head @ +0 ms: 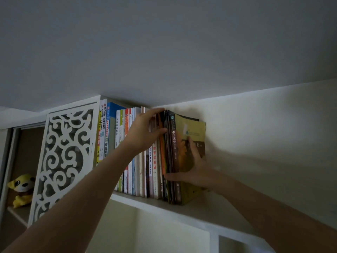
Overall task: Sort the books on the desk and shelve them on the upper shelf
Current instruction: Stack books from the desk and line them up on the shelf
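Reaching up: left hand (145, 128) pinching dark thin book spines (166, 143), right hand (191, 172) flat against olive-green paperback history book (189, 143). Shelving underway; next, pressing upright on white upper shelf (164, 203).

A yellow plush toy (21, 189) is sitting in the left cabinet, beside a white carved fretwork panel (63, 159).
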A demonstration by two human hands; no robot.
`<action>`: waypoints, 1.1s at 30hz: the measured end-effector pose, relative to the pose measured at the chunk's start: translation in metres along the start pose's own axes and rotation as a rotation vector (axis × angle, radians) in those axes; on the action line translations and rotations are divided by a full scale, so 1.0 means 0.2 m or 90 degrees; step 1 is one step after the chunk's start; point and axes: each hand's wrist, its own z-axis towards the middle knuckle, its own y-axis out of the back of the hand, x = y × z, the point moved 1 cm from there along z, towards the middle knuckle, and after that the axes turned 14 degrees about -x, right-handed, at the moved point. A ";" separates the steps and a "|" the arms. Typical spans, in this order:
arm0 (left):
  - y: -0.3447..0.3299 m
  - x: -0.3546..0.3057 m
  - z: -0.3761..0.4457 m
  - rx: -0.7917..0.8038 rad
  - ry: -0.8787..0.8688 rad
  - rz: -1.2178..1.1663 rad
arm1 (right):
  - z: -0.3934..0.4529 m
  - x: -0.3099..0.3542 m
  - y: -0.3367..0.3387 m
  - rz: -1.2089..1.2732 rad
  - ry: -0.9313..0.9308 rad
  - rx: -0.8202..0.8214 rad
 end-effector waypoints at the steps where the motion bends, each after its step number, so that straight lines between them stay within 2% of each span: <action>1: -0.01 0.01 -0.01 0.012 0.020 -0.037 | 0.00 -0.01 0.01 -0.001 0.006 0.007; 8: 0.04 0.11 0.00 0.130 0.027 -0.021 | 0.08 -0.04 0.06 -0.025 -0.023 0.070; 12: 0.03 0.13 0.02 0.108 -0.002 0.026 | 0.06 -0.04 0.02 -0.030 -0.029 0.062; 15: 0.04 0.09 -0.01 0.090 0.020 0.037 | 0.04 -0.04 0.02 -0.004 -0.011 0.041; 20: 0.02 0.09 -0.24 0.137 -0.029 0.034 | -0.01 -0.08 0.05 -0.013 0.026 0.077; 25: 0.01 0.12 -0.25 0.130 -0.074 0.081 | -0.01 -0.07 -0.01 -0.068 0.010 0.039; 30: -0.01 0.13 -0.39 0.149 -0.075 0.029 | -0.07 -0.06 -0.02 -0.080 0.023 0.032; 33: -0.03 0.16 -0.43 0.140 -0.110 0.072 | -0.09 -0.05 -0.04 -0.091 0.024 0.027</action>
